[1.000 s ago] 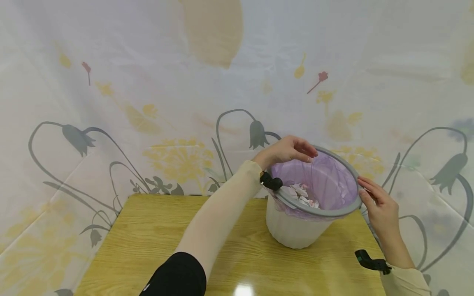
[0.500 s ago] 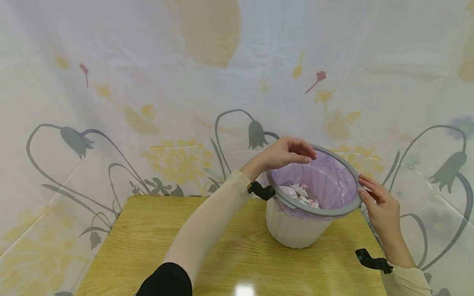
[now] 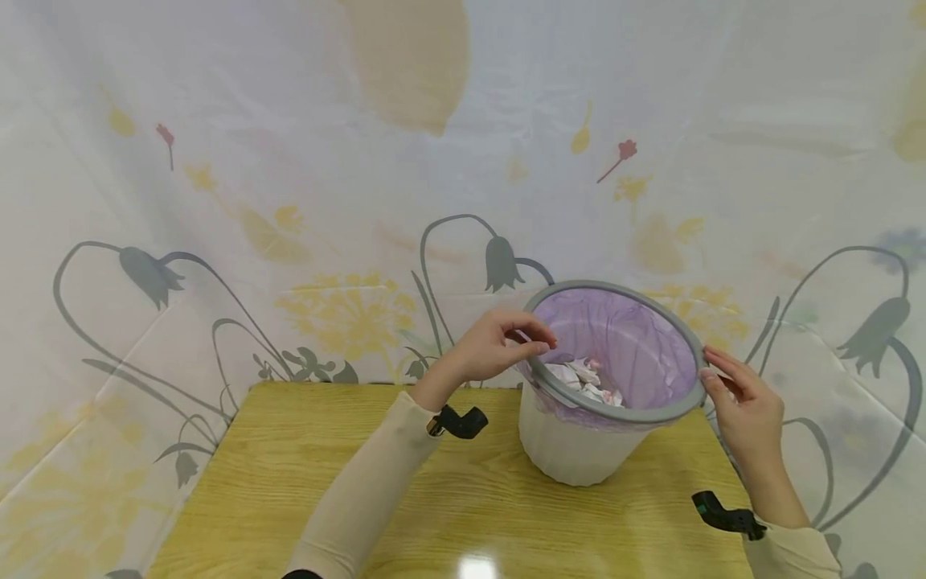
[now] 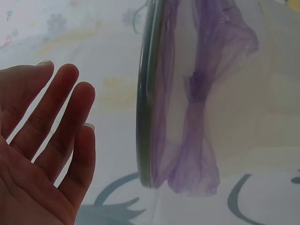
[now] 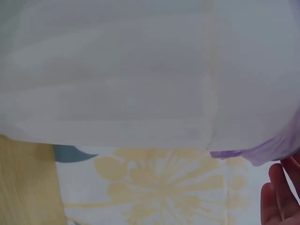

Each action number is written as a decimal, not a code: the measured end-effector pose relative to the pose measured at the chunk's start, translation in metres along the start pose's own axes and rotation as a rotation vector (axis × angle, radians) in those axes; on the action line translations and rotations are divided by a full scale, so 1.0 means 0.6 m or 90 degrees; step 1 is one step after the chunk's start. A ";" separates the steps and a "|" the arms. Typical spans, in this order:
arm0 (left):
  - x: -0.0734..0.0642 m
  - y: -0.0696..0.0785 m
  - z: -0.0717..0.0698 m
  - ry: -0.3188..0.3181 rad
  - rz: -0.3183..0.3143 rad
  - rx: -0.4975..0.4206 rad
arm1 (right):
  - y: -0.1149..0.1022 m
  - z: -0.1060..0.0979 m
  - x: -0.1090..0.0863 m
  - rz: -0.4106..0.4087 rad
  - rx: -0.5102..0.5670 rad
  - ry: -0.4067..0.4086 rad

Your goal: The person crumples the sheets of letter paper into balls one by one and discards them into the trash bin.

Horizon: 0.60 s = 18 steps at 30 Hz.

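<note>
A white trash bin [image 3: 579,450] with a grey rim [image 3: 615,287] stands at the right of the table, lined with a purple plastic bag [image 3: 651,346]. Crumpled white paper scraps [image 3: 586,378] lie inside. My left hand [image 3: 495,346] is beside the rim's left edge with fingers loosely bent; the left wrist view shows them spread, holding nothing, apart from the rim. Outside the bin wall hangs a gathered, knotted part of the bag [image 4: 194,89]. At the rim's right edge, thumb and fingertips of my right hand [image 3: 745,406] hold it.
The wooden table [image 3: 289,458] reaches left and forward of the bin. Behind it hangs a pale floral-print cloth [image 3: 325,161]. Each wrist carries a small black camera, one of them the left camera [image 3: 463,422].
My left hand has drawn back from over the bin's opening, leftward and toward me, to the rim's left edge. The right hand and the bin have stayed in place.
</note>
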<state>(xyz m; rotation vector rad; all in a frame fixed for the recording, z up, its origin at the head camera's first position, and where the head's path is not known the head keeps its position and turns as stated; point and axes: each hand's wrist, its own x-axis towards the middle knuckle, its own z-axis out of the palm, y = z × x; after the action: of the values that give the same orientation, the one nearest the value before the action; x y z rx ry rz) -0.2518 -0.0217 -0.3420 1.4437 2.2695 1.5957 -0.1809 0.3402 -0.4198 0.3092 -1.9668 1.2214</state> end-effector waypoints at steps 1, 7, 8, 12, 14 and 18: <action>-0.013 -0.002 -0.003 0.010 0.006 0.016 | 0.000 0.000 -0.001 0.000 -0.010 0.001; -0.101 -0.017 -0.020 0.089 0.049 0.108 | -0.003 -0.004 -0.009 0.002 -0.063 0.002; -0.116 -0.021 -0.022 0.105 0.046 0.120 | -0.002 -0.005 -0.010 -0.005 -0.070 0.003; -0.174 -0.032 -0.029 0.167 0.022 0.150 | -0.006 -0.010 -0.014 -0.044 -0.087 0.008; -0.201 -0.036 -0.032 0.193 0.007 0.162 | -0.010 -0.013 -0.017 -0.057 -0.089 0.010; -0.256 -0.042 -0.043 0.233 0.006 0.213 | -0.021 -0.018 -0.029 -0.069 -0.103 0.009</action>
<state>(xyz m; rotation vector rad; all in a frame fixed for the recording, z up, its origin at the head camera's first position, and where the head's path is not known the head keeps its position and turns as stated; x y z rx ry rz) -0.1931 -0.1461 -0.4190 1.3048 2.8556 1.6611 -0.1572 0.3393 -0.4215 0.3193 -1.9949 0.9872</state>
